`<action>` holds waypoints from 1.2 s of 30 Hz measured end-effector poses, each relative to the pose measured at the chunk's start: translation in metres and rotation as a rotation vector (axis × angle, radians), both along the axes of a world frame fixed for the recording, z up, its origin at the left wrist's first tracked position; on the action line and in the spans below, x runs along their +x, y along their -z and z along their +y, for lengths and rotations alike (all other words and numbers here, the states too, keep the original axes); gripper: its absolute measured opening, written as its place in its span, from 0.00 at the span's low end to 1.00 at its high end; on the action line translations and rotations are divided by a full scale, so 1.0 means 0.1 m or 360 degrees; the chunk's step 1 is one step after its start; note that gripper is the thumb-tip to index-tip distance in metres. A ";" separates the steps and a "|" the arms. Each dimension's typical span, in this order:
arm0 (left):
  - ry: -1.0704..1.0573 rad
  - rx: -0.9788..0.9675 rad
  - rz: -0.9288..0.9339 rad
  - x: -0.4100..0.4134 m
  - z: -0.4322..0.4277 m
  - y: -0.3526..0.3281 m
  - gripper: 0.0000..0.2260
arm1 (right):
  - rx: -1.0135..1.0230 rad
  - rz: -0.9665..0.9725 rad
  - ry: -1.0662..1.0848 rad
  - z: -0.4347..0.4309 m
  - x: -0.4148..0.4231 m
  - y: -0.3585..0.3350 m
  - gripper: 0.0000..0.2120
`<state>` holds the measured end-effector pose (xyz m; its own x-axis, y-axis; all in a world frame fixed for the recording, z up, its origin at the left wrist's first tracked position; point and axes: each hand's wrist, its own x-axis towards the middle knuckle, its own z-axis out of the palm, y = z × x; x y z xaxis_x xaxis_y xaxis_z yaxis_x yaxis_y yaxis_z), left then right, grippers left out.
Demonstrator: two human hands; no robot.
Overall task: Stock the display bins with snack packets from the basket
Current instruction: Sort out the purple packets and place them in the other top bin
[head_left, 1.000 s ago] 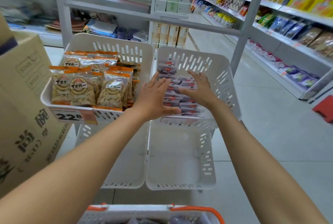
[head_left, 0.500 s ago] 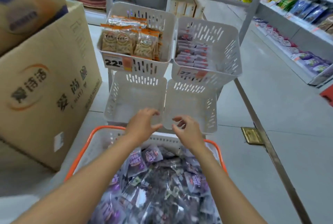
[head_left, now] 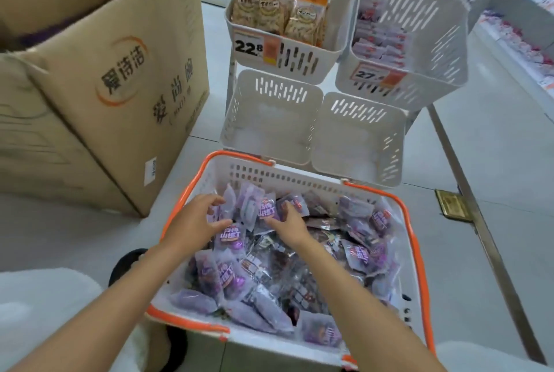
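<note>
A white basket with orange handles sits on the floor in front of me, full of purple snack packets. My left hand and right hand reach down into its far end, fingers spread and slightly bent around a small cluster of packets between them. Neither hand plainly grips a packet. Beyond the basket stand white display bins: the two lower bins hold nothing, the upper left bin holds orange-topped nut packs, the upper right bin holds small red-and-white packets.
Large cardboard boxes stand close on the left of the basket. Store shelves with goods line the aisle at the right. A metal floor strip and a brass floor plate lie right of the basket.
My view dropped from the upper bins to the basket. Both hands left the upper right bin, came down and now reach among the purple packets.
</note>
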<state>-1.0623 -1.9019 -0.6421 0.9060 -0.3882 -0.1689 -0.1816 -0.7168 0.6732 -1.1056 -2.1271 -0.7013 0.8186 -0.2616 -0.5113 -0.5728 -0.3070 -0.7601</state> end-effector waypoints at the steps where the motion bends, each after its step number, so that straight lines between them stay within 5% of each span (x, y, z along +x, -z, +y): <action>1: 0.0003 -0.0016 0.0007 -0.01 0.02 0.01 0.22 | -0.0031 0.0003 0.0030 0.07 0.06 0.05 0.41; 3: -0.0002 -0.0056 0.0018 -0.02 0.03 0.04 0.22 | -0.0199 -0.0006 0.0069 0.18 0.12 0.15 0.34; 5: -0.0031 -0.0114 0.0060 -0.02 0.00 0.06 0.22 | -0.0289 -0.0014 0.0098 0.22 0.10 0.20 0.12; 6: -0.0048 -0.0148 0.0088 0.00 -0.02 0.07 0.21 | -0.0279 -0.0034 0.0111 0.21 0.07 0.19 0.09; 10: -0.0158 -0.0333 0.0186 0.06 -0.17 0.05 0.21 | -0.0141 -0.0308 0.0266 0.02 -0.10 -0.10 0.11; 13: -0.0078 -0.0451 0.0450 0.05 -0.29 -0.01 0.24 | 0.0074 -0.0435 0.0053 -0.04 -0.12 -0.48 0.13; 16: -0.0025 -0.0602 0.0635 0.07 -0.32 -0.04 0.10 | 0.0296 -0.0406 -0.0327 0.07 -0.06 -0.66 0.20; 20: -0.0311 -0.0632 0.0462 0.21 -0.11 -0.05 0.05 | -0.0139 -0.0144 -0.0589 0.34 -0.09 -0.50 0.19; 24: -0.0415 -0.0775 0.0659 0.25 0.07 0.01 0.09 | -0.0736 0.0150 -0.1109 0.66 -0.35 -0.05 0.18; 26: -0.0439 -0.0788 0.0648 0.24 0.10 0.05 0.06 | -0.0772 0.0043 -0.1015 0.70 -0.41 0.01 0.14; 30: -0.0534 -0.0883 0.0605 0.23 0.10 0.11 0.07 | -0.0184 0.0071 -0.0847 0.51 -0.38 -0.17 0.13; 36: -0.0566 -0.0992 0.0778 0.24 0.06 0.05 0.08 | -0.0043 -0.0219 -0.0524 -0.04 -0.22 -0.62 0.11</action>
<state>-1.0385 -1.8964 -0.6470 0.8723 -0.2472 -0.4218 0.3955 -0.1505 0.9061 -1.1277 -2.1311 -0.6389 0.9220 0.0157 -0.3869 -0.3326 -0.4792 -0.8122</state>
